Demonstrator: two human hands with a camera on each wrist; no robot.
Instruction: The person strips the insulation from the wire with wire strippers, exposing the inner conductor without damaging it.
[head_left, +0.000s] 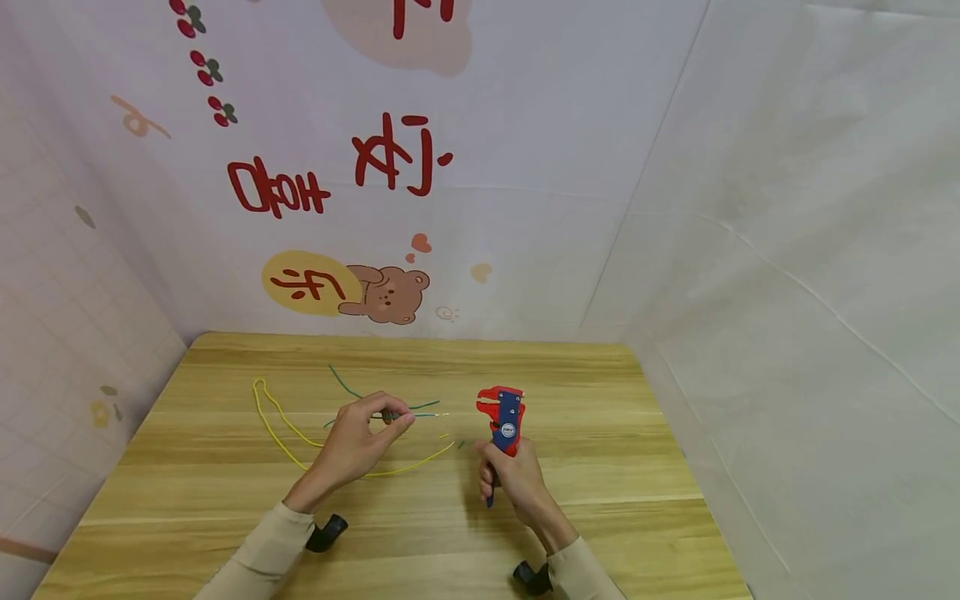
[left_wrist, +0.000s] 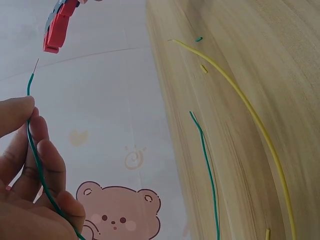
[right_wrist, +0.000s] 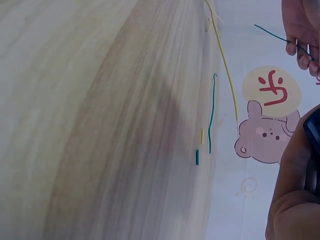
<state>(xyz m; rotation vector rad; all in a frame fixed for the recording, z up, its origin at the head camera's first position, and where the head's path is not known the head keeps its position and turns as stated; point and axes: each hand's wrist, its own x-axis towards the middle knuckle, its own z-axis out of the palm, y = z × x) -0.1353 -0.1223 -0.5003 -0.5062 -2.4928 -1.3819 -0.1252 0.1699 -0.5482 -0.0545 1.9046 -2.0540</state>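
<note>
Between thumb and fingertips, my left hand [head_left: 367,433] pinches a green wire [left_wrist: 29,87]. Bare metal shows at the wire's tip, and the rest runs back across the palm in the left wrist view. My right hand [head_left: 521,479] grips the handles of a red and blue wire stripper [head_left: 507,417], held upright to the right of the wire. A gap separates its red head from the bare tip. In the right wrist view only a dark part of the handle [right_wrist: 314,131] shows beside the right hand.
A second green wire [left_wrist: 207,165] lies on the wooden table [head_left: 615,500]. A long yellow wire [left_wrist: 250,107] curves across it, bent in a loop at the left. Short green [right_wrist: 197,157] and yellow pieces [right_wrist: 202,136] lie near its end. Printed cloth walls [head_left: 525,183] stand around the table.
</note>
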